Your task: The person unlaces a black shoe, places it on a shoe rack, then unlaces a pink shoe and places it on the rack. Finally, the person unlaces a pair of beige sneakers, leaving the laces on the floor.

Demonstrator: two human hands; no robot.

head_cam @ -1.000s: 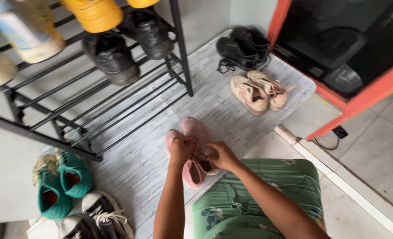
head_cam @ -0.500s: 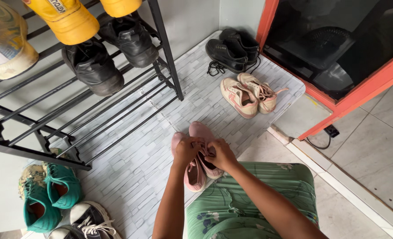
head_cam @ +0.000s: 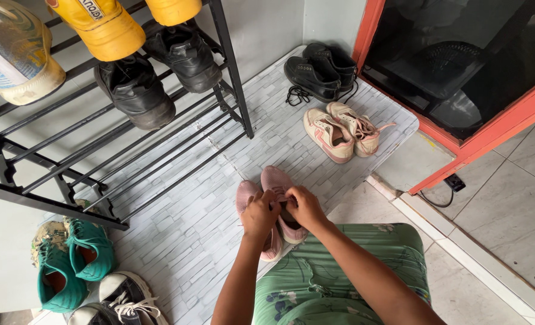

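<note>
Down near the mat's [head_cam: 315, 162] front edge, both hands, left hand [head_cam: 259, 215] and right hand [head_cam: 304, 207], pinch laces on soft, light pink shoes [head_cam: 276, 180], probably best gripped at the heel.

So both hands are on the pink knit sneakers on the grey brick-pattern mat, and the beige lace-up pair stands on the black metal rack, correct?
Not quite. In the head view the beige lace-up pair stands on the grey brick-pattern mat, beside the black metal rack, not on it. Both hands are on the pink knit sneakers.
</note>
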